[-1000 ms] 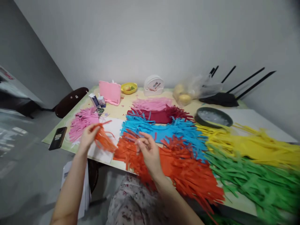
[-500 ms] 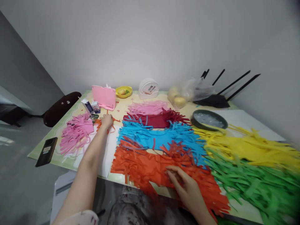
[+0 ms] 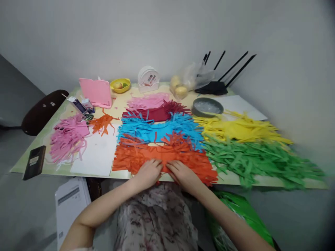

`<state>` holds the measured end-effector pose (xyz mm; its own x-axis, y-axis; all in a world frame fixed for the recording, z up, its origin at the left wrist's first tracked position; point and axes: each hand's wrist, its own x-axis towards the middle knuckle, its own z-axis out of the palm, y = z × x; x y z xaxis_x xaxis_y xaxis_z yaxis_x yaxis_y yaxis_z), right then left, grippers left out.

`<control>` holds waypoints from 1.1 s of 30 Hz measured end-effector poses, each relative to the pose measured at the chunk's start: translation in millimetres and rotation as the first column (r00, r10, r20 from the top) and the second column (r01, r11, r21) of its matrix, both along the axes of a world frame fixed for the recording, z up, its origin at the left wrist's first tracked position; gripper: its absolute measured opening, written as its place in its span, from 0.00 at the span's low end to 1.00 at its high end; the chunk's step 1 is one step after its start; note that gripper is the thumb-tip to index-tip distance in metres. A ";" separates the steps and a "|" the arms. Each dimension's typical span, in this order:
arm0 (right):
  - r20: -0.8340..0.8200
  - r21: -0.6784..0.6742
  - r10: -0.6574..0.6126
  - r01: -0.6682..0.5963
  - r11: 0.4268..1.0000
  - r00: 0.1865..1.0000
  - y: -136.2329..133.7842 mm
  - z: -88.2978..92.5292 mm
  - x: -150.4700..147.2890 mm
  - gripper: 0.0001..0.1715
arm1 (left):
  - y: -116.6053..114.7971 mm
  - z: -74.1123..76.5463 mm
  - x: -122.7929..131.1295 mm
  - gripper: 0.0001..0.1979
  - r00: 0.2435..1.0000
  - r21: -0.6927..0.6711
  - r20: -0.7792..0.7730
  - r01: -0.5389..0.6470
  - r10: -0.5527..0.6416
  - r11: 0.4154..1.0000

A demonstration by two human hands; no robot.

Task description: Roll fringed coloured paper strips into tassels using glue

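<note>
A fringed orange sheet, felt or crepe paper by its look, lies at the table's near edge with cut strips at both ends. My left hand and my right hand meet at the sheet's near middle edge, fingers bent and closed on it. The fingertips are partly hidden. Behind it, one after another, lie similar fringed sheets: blue, dark red and pink. A yellow fringed sheet and a green one spread to the right.
Left lie a pink fringed bundle, orange strips, white paper and a phone. Toward the wall stand a pink tablet case, a yellow bowl, a dark round dish and a black router.
My left hand has left the small orange strips and come to the orange sheet. My right hand has moved in beside it. The sheet's near side no longer hangs toward my lap. The view has shifted.
</note>
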<state>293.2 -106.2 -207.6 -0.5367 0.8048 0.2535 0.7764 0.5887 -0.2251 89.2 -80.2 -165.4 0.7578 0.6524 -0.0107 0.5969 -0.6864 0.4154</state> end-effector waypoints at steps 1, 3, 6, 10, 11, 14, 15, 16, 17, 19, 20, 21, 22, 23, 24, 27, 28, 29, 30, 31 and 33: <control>0.022 0.012 0.004 -0.004 1.000 1.000 0.0 0.1 2.1 0.15 | -1.7 -4.8 1.4 0.15 0.999 0.022 -0.029 -0.044 0.045 0.999; 0.039 0.013 0.008 -0.008 1.000 0.999 0.0 2.0 4.9 0.14 | 0.6 -8.3 -0.6 0.14 0.994 0.028 -0.048 -0.100 0.101 0.995; 0.047 -0.001 -0.002 0.002 1.000 0.999 1.2 7.4 4.9 0.13 | 4.2 -5.4 -4.6 0.14 0.990 0.015 -0.043 -0.137 0.138 0.990; 0.050 -0.021 -0.025 0.027 0.999 0.998 6.3 12.2 1.7 0.14 | 2.2 -3.5 -2.9 0.14 0.987 0.011 -0.044 -0.156 0.156 0.988; 0.046 -0.025 -0.028 0.029 0.999 0.999 7.7 12.4 1.2 0.14 | 1.7 -4.0 -2.5 0.14 0.987 0.009 -0.043 -0.157 0.157 0.988; 0.025 -0.040 -0.028 0.029 0.999 0.999 10.4 11.7 0.7 0.14 | 1.6 -6.2 -2.7 0.17 0.987 0.002 -0.032 -0.159 0.159 0.987; 0.014 -0.046 -0.027 0.028 0.999 1.000 10.5 11.6 0.8 0.14 | 1.8 -6.4 -3.1 0.18 0.987 0.000 -0.030 -0.158 0.158 0.987; 0.002 -0.052 -0.027 0.027 0.998 1.000 10.4 11.7 0.9 0.14 | 1.8 -6.2 -3.3 0.19 0.987 0.003 -0.032 -0.156 0.156 0.988; -0.012 -0.059 -0.028 0.028 0.998 1.000 10.0 12.0 1.0 0.14 | 1.9 -5.4 -3.3 0.19 0.988 0.009 -0.041 -0.150 0.150 0.989; -0.044 -0.078 -0.032 0.029 0.997 0.999 9.6 13.4 1.5 0.13 | 2.0 -2.6 -2.8 0.18 0.988 0.030 -0.077 -0.134 0.136 0.990; -0.062 -0.090 -0.035 0.029 0.996 0.997 10.0 14.4 2.0 0.13 | 2.3 -0.7 -2.2 0.17 0.987 0.040 -0.097 -0.127 0.130 0.991; -0.083 -0.103 -0.037 0.029 0.994 0.996 11.0 15.5 2.7 0.12 | 2.8 1.2 -1.6 0.17 0.986 0.044 -0.112 -0.123 0.127 0.991; -0.104 -0.118 -0.041 0.029 0.993 0.994 12.8 16.9 3.6 0.10 | 3.6 3.1 -0.8 0.17 0.985 0.040 -0.121 -0.121 0.125 0.992; -0.127 -0.135 -0.046 0.028 0.990 0.991 15.3 18.6 4.7 0.09 | 4.7 4.6 0.2 0.18 0.984 0.030 -0.123 -0.123 0.126 0.992; -0.150 -0.153 -0.052 0.029 0.988 0.987 18.1 20.6 5.9 0.09 | 5.9 5.8 1.6 0.19 0.984 0.016 -0.123 -0.129 0.130 0.992; -0.212 -0.190 -0.085 0.045 0.981 0.974 24.9 29.2 7.7 0.08 | 9.4 6.8 8.1 0.18 0.972 0.006 -0.124 -0.201 0.200 0.980; -0.227 -0.193 -0.102 0.058 0.980 0.968 24.7 32.9 7.0 0.08 | 10.1 6.5 11.1 0.15 0.963 0.019 -0.124 -0.238 0.239 0.971; -0.240 -0.188 -0.125 0.080 0.979 0.963 22.6 36.6 5.1 0.08 | 10.6 6.1 14.3 0.12 0.953 0.037 -0.121 -0.276 0.279 0.960; -0.252 -0.174 -0.153 0.111 0.979 0.955 18.5 39.9 1.9 0.07 | 10.8 5.7 17.4 0.10 0.941 0.056 -0.114 -0.314 0.318 0.948; -0.265 -0.153 -0.175 0.137 0.979 0.948 12.8 42.5 -2.6 0.08 | 11.0 5.6 20.3 0.09 0.930 0.073 -0.100 -0.348 0.354 0.935; -0.288 -0.130 -0.184 0.152 0.980 0.940 -0.7 43.8 -15.2 0.10 | 12.1 6.9 24.2 0.09 0.907 0.093 -0.054 -0.411 0.417 0.907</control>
